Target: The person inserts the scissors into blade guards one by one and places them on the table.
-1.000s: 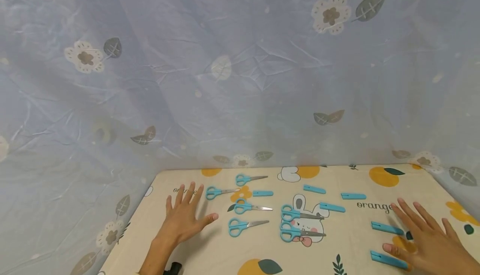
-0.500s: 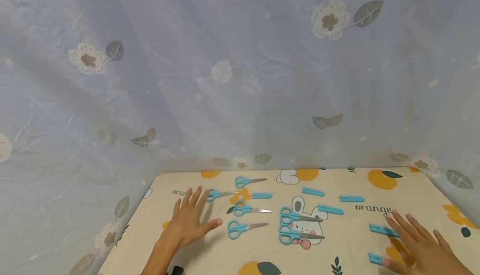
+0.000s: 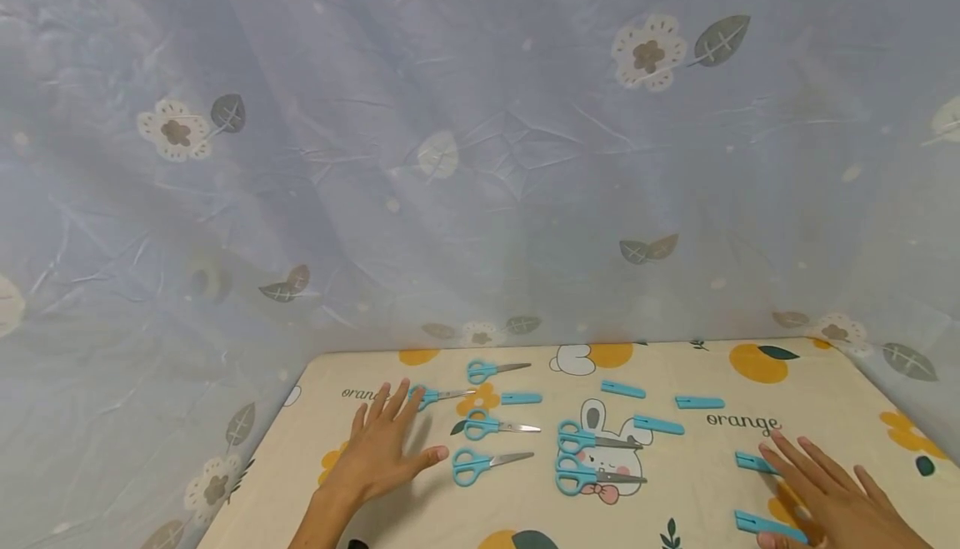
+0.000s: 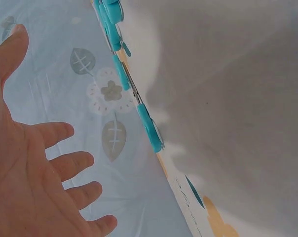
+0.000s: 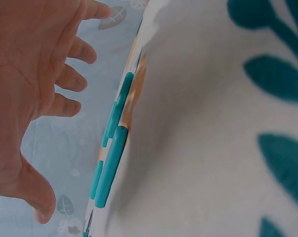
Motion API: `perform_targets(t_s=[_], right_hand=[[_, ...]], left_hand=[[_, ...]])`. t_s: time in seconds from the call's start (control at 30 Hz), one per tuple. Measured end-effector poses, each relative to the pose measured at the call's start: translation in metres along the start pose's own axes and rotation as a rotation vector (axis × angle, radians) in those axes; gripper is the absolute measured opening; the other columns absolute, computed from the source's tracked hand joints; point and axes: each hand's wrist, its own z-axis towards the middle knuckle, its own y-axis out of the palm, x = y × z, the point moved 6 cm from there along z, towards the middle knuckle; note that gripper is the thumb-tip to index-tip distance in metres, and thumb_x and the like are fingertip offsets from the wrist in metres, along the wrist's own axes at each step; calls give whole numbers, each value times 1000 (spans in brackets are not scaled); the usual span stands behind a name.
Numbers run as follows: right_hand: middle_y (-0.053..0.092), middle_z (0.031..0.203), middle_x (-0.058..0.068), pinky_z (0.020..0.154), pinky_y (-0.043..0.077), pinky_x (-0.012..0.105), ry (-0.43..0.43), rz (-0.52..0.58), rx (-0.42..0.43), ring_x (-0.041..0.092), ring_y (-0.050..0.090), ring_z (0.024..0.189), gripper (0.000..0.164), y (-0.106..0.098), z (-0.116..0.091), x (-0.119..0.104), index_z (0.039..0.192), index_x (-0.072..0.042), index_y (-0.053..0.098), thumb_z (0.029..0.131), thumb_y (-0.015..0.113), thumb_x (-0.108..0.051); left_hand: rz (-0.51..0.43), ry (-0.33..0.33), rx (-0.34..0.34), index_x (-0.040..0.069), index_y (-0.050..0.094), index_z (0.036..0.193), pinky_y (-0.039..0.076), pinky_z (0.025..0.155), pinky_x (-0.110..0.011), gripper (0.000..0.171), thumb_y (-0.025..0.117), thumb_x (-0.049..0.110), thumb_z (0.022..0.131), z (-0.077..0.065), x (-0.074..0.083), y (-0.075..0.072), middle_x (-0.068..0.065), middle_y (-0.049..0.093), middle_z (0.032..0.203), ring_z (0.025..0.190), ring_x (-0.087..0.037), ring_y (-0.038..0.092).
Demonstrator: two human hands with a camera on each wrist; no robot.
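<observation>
My left hand (image 3: 378, 449) is held above the left side of the table, fingers spread. Its fingertips overlap the handle of one pair of blue-handled scissors (image 3: 426, 397) in the head view; its palm (image 4: 30, 182) appears raised off the cloth. Several more scissors lie to its right, among them one pair (image 3: 472, 466) near the thumb and two pairs close together (image 3: 576, 476). On the right, my right hand (image 3: 843, 503) hovers with spread fingers, partly covering two blue blade covers, one farther off (image 3: 752, 461) and one nearer (image 3: 765, 524). Neither hand holds anything.
More blue blade covers lie on the cloth: one among the scissors (image 3: 521, 398), others at mid-right, including one (image 3: 699, 402) near the printed word. A cream patterned tablecloth (image 3: 675, 482) covers the table. Behind it hangs a pale floral curtain (image 3: 480, 216).
The head view has tilted up slightly. My left hand has shifted a little right, over the scissors' handle, and my right hand a little left over the blade covers. The scissors and covers lie unmoved.
</observation>
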Motion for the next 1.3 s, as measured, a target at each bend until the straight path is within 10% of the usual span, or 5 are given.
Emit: perform_targets(t_s=[0.3, 0.53, 0.8, 1.3], right_hand=[[45, 163, 26, 96, 31, 95, -53, -45, -76, 59, 45, 141, 105, -4, 1, -9, 160, -8, 48, 88, 65, -83], [58, 154, 14, 89, 64, 56, -225, -88, 31, 40, 67, 121, 96, 1, -7, -10, 151, -9, 59, 84, 78, -74], [61, 142, 13, 70, 58, 25, -337, -42, 32, 4, 66, 106, 82, 11, -11, -6, 153, -20, 57, 88, 81, -63], [60, 136, 1, 74, 56, 17, -494, 126, 44, -10, 57, 115, 64, 0, -12, -16, 148, -23, 65, 90, 87, -42]], left_hand=[[-27, 47, 3, 11, 38, 167, 16, 130, -77, 95, 67, 68, 97, 1, 8, 4, -16, 30, 176, 164, -49, 21], [-79, 94, -14, 10, 41, 166, 25, 129, -75, 90, 68, 64, 98, 4, 13, 10, -19, 35, 173, 161, -48, 29], [-139, 112, -62, 12, 46, 164, 35, 123, -74, 94, 69, 71, 95, 4, 21, 16, -16, 41, 171, 158, -47, 36], [-155, 194, -119, 11, 55, 157, 47, 118, -66, 81, 76, 59, 95, 12, 36, 27, -15, 55, 160, 148, -42, 51]])
